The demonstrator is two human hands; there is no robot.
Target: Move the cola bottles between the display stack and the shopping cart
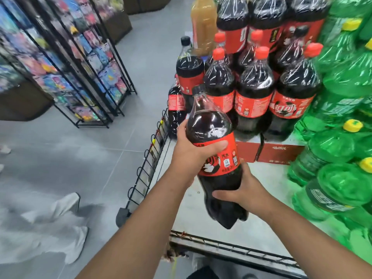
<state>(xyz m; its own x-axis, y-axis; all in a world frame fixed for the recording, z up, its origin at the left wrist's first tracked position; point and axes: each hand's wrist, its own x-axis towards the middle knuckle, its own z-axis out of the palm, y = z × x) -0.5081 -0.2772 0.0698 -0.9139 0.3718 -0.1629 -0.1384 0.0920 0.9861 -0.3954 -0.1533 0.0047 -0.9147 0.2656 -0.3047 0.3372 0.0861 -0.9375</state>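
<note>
A large cola bottle [213,133] with a black cap and red label hangs tilted in the air over a white platform [267,188]. My left hand [191,154] grips it around the label from the left. My right hand [245,190] holds its lower body from the right. Behind it stands the display stack of cola bottles [255,85], shrink-wrapped with red caps, on red boxes [279,153]. One more black-capped cola bottle [188,67] stands at the stack's left edge. A black wire rail [149,160] borders the platform on the left and at the front.
Green soda bottles [340,137] with yellow caps are stacked along the right. An orange drink bottle [203,25] stands at the back. Black wire racks of packets [84,63] stand left across the grey tiled floor [80,150]. Someone's light trouser legs [56,222] are at bottom left.
</note>
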